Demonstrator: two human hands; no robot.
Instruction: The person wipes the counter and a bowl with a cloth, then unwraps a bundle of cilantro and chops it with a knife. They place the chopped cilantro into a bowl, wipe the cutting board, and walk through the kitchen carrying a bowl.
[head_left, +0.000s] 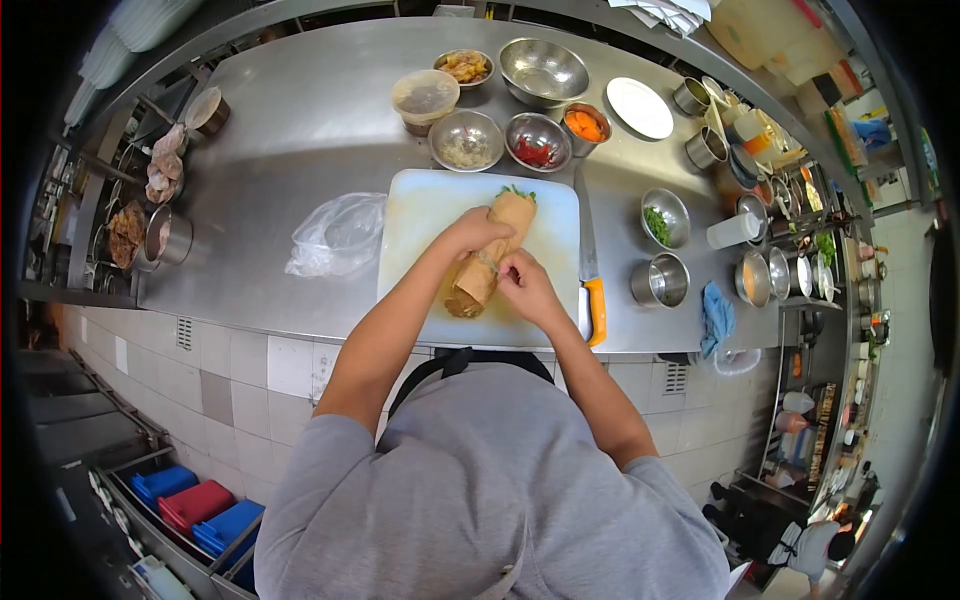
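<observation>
Saw a brown-paper roll (476, 279), green-leaved on top, clasped by left fingers (492, 230); couldn't clearly discern the tie (487, 262) pinched by right fingers (513, 269).

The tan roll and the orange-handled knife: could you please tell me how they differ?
The tan roll is thick and rounded; the orange-handled knife is slim, with a flat blade. The roll slants across the white board; the knife lies straighter, along the board's right side. The left hand holds the roll, while the knife lies untouched. Both are longer than they are wide.
</observation>
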